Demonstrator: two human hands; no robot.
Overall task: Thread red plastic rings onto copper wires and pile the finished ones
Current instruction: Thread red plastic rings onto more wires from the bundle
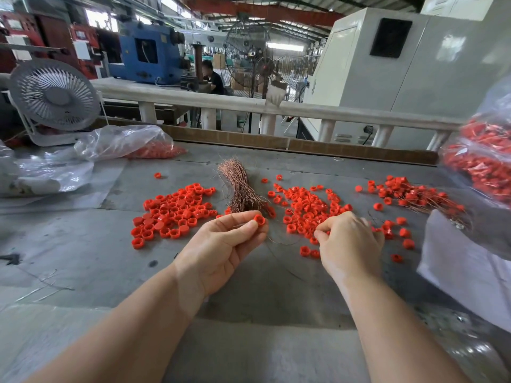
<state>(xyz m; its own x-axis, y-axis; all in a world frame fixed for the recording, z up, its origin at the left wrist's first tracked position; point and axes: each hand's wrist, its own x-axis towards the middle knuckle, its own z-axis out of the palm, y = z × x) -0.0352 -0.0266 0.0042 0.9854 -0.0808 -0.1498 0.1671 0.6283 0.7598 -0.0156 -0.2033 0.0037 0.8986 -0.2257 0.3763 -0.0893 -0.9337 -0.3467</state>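
A worker at a factory bench pinches a single red ring [259,220] between the thumb and fingertips of the left hand [224,244], palm turned up, while a thin copper wire [279,242] curves from beneath those fingers toward the right hand [349,240]. The right hand's fingers are curled, knuckles up, apparently nipping the wire's other end; the grip itself is hidden. Just beyond the left fingertips stands the bundle of bare copper wires [240,189], with loose rings [174,211] heaped to its left and more rings [308,207] in front of the right knuckles. Farther right of that hand lies the pile of finished, wired rings [412,196], beside a clear bag [482,158] of the same.

The likely trouble is that the fine wire could buckle or miss the ring's opening if pushed off-line, and the ring, held only at the fingertips, could pop free into the loose heap. The trailing wire may also snag stray rings near the right hand.

No readable brand, label or writing is visible.
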